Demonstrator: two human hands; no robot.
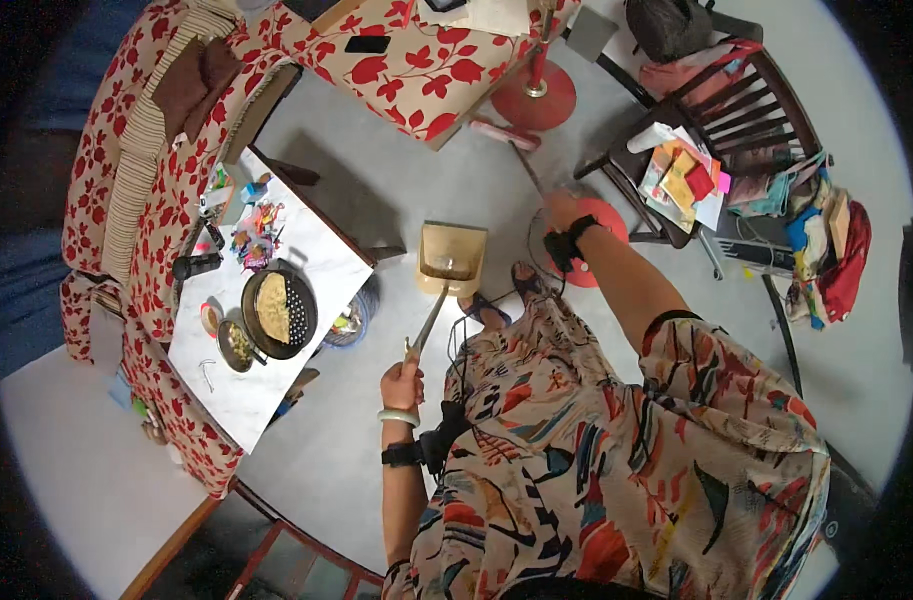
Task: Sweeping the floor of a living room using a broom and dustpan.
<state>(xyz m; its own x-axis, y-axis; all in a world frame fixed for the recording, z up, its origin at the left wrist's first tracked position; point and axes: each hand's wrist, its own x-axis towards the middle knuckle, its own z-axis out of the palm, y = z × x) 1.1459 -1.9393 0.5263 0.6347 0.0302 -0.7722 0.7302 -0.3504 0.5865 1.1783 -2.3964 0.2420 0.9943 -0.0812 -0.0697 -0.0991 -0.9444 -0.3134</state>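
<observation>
My left hand (402,386) grips the long handle of a beige plastic dustpan (450,285). The pan rests on the grey floor ahead of my sandalled feet, and a little dark debris seems to lie inside it. Farther out and to the right, my right hand (563,211) is closed around the thin stick of a broom. Its pinkish-red head (505,136) is on the floor by the corner of the floral-covered furniture, apart from the dustpan. Black straps are on both wrists.
A white marble-look table (227,401) at left carries pans and small items. Beneath its edge sits a blue bin (355,319). Two red round bases (550,112) stand near the broom. A dark wooden chair (670,217) holds papers at right. A floral sofa (152,300) borders the left.
</observation>
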